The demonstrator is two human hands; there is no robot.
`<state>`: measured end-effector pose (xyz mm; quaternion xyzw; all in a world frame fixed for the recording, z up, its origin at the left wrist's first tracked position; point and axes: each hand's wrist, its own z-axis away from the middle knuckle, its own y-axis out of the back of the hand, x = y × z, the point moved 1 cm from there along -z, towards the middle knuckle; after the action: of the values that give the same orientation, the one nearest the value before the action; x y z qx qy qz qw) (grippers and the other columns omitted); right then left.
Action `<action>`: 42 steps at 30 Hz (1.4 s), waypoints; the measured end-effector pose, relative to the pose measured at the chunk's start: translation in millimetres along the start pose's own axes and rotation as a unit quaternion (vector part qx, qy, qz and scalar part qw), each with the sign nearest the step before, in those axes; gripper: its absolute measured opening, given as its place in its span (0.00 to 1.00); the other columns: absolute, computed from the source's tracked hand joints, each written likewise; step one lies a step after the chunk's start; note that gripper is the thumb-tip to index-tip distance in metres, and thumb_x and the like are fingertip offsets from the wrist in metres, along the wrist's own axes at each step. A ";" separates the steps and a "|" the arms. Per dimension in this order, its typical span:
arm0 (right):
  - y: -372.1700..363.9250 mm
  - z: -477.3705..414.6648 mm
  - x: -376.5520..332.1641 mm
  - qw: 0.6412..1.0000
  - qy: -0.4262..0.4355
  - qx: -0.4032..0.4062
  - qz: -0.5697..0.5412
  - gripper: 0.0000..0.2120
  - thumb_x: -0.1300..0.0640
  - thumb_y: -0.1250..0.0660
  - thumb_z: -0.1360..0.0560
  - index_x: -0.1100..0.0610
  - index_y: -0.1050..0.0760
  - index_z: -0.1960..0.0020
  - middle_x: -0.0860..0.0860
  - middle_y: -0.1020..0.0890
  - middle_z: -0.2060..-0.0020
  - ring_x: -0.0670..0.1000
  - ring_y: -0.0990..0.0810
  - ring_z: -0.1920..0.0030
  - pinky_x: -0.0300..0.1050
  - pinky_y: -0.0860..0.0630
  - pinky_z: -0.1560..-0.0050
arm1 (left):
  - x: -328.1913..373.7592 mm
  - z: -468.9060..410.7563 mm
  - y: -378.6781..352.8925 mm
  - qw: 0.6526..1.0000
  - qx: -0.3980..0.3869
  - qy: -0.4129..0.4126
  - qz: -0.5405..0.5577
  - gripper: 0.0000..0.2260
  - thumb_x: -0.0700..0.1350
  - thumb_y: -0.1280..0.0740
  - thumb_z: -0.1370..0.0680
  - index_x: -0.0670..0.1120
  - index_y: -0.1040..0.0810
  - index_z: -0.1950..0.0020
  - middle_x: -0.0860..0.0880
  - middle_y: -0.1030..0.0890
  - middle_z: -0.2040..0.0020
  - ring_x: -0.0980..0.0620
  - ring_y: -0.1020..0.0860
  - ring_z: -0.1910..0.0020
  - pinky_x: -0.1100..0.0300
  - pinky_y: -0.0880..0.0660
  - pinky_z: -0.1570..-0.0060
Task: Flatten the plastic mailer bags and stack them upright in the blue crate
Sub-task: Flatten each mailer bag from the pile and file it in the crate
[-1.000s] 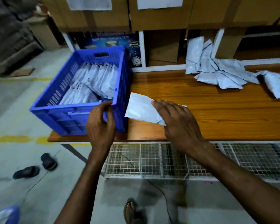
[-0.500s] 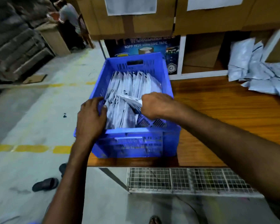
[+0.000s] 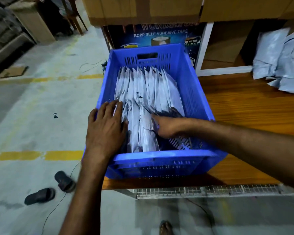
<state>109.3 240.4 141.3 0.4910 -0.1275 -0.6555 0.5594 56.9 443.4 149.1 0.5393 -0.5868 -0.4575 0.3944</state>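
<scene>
The blue crate (image 3: 196, 99) stands on the left end of the wooden table (image 3: 248, 116). Several white mailer bags (image 3: 148, 89) stand upright in it, packed in a row. My left hand (image 3: 107, 128) lies flat with straight fingers against the left side of the row, over the crate's left wall. My right hand (image 3: 167, 127) reaches inside the crate on the right side of the row, thumb pointing left against a bag (image 3: 147, 133). Its fingers are hidden down among the bags. A loose pile of unflattened mailers (image 3: 278, 70) lies at the table's far right.
Cardboard boxes (image 3: 143, 9) and a tape carton (image 3: 159, 33) stand behind the crate. A wire mesh shelf (image 3: 210, 190) runs under the table edge. Two dark sandals (image 3: 41, 195) and a cable lie on the concrete floor to the left.
My right hand took the flattened bag off the table and moved it down into the crate. My left hand shifted from the crate's rim onto the row of bags. My view turned left.
</scene>
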 end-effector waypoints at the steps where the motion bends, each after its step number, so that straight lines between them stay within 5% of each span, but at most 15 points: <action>1: -3.2 -0.5 4.0 0.998 -0.006 -0.030 0.046 0.23 0.64 0.37 0.22 0.59 0.35 0.28 0.58 0.23 0.37 0.56 0.23 0.38 0.37 0.28 0.44 | 0.2 0.2 -0.2 1.000 -0.003 0.001 -0.002 0.27 0.54 0.42 0.20 0.43 0.29 0.24 0.43 0.27 0.26 0.40 0.31 0.25 0.41 0.38 0.30; 3: -18.2 -3.5 5.8 0.992 -0.012 -0.088 0.085 0.50 0.61 0.31 0.23 0.58 0.66 0.18 0.60 0.41 0.20 0.58 0.33 0.26 0.39 0.32 0.33 | 1.6 0.8 -0.6 1.000 -0.008 -0.001 -0.003 0.27 0.54 0.43 0.20 0.44 0.30 0.23 0.44 0.28 0.25 0.40 0.32 0.25 0.41 0.40 0.30; 5: -35.4 -15.9 8.7 0.991 0.004 -0.085 0.104 0.63 0.55 0.23 0.27 0.55 0.78 0.23 0.59 0.55 0.18 0.58 0.43 0.20 0.47 0.39 0.24 | 1.9 1.6 -0.1 1.000 -0.010 -0.002 -0.006 0.26 0.54 0.43 0.20 0.44 0.30 0.23 0.44 0.28 0.25 0.40 0.32 0.25 0.41 0.40 0.29; 15: -33.6 -20.3 13.6 0.983 0.058 -0.064 0.164 0.68 0.41 0.22 0.30 0.53 0.80 0.25 0.56 0.58 0.18 0.57 0.46 0.19 0.50 0.41 0.22 | 3.0 1.6 2.8 1.000 -0.015 -0.001 -0.003 0.26 0.54 0.43 0.19 0.44 0.29 0.24 0.44 0.27 0.26 0.40 0.32 0.25 0.41 0.42 0.28; 18: -21.2 -13.3 9.2 0.981 0.046 -0.046 0.183 0.65 0.42 0.20 0.32 0.56 0.67 0.19 0.58 0.42 0.20 0.58 0.35 0.23 0.50 0.32 0.27 | 4.6 1.2 7.3 1.000 -0.008 0.006 0.022 0.25 0.54 0.42 0.19 0.45 0.29 0.24 0.45 0.27 0.25 0.41 0.31 0.26 0.40 0.39 0.28; 20: -4.3 -1.5 7.5 0.969 0.061 0.020 0.237 0.42 0.47 0.22 0.30 0.57 0.40 0.24 0.58 0.24 0.32 0.59 0.23 0.34 0.48 0.24 0.43 | 5.8 0.3 11.6 0.999 -0.003 0.013 0.046 0.24 0.54 0.41 0.19 0.47 0.28 0.25 0.46 0.27 0.26 0.41 0.30 0.27 0.40 0.37 0.29; 22: 13.4 17.1 2.3 0.949 0.085 0.109 0.284 0.20 0.49 0.28 0.26 0.54 0.27 0.38 0.56 0.19 0.41 0.60 0.20 0.41 0.47 0.27 0.55 | 5.7 0.5 15.6 0.997 0.002 0.020 0.076 0.21 0.53 0.39 0.18 0.48 0.27 0.25 0.46 0.27 0.26 0.42 0.29 0.28 0.40 0.34 0.29; 27: 44.4 71.1 16.0 0.914 0.127 0.297 0.247 0.18 0.50 0.34 0.22 0.47 0.25 0.33 0.49 0.18 0.39 0.56 0.20 0.38 0.53 0.23 0.48 | 28.0 5.7 32.4 0.984 0.055 0.053 0.160 0.17 0.51 0.34 0.17 0.49 0.23 0.29 0.50 0.23 0.29 0.44 0.25 0.32 0.47 0.26 0.39; 33: 18.0 125.9 84.1 0.837 0.151 0.516 0.100 0.10 0.56 0.32 0.24 0.52 0.19 0.43 0.50 0.16 0.49 0.55 0.20 0.49 0.51 0.25 0.52 | 125.8 26.0 49.7 0.957 0.119 0.031 0.263 0.11 0.49 0.36 0.16 0.52 0.20 0.34 0.53 0.19 0.37 0.49 0.21 0.40 0.53 0.25 0.47; 42: 10.1 193.8 233.9 0.873 0.129 0.470 0.017 0.10 0.54 0.31 0.21 0.50 0.20 0.40 0.46 0.18 0.47 0.48 0.20 0.48 0.41 0.29 0.54 | 313.2 48.9 44.9 0.950 0.189 -0.033 0.245 0.08 0.45 0.33 0.18 0.50 0.18 0.40 0.52 0.17 0.44 0.47 0.21 0.45 0.50 0.24 0.48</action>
<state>-11.6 -37.9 125.5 0.7740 -0.3556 -0.4395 0.2852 -35.6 137.5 169.5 0.4282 -0.7891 -0.2451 0.3660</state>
